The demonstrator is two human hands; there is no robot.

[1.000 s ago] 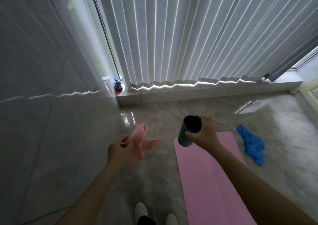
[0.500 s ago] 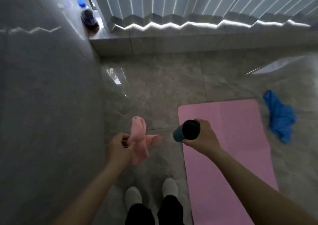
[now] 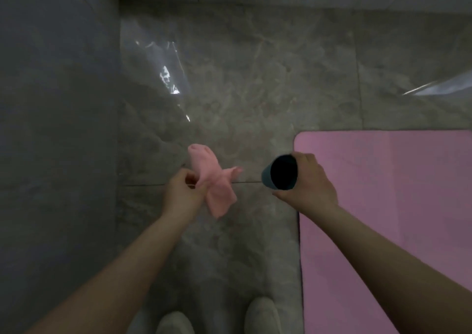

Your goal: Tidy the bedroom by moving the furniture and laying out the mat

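Left hand: the left hand [image 3: 182,195], at about 7 o'clock from the middle of the view, has its fingers curled round a crumpled soft pink cloth [image 3: 213,180], as in the earlier frames; one end of the cloth sticks up, the rest hangs below the fist.
Right hand: the right hand [image 3: 309,184], at about 4 o'clock, is wrapped round a dark teal cylindrical cup [image 3: 279,172], its dark mouth tipped toward the camera.
Mat: the flat pink rectangular foam mat [image 3: 396,206] lies on the glossy grey marble-patterned floor tiles [image 3: 255,78], filling the 3 to 5 o'clock side, its rounded corner just beyond the cup.
Feet: two pale slippers [image 3: 260,315] at 6 o'clock, just left of the mat's edge.
Change: the view has tipped further down; blinds, sill bottle and blue cloth have gone out of frame.
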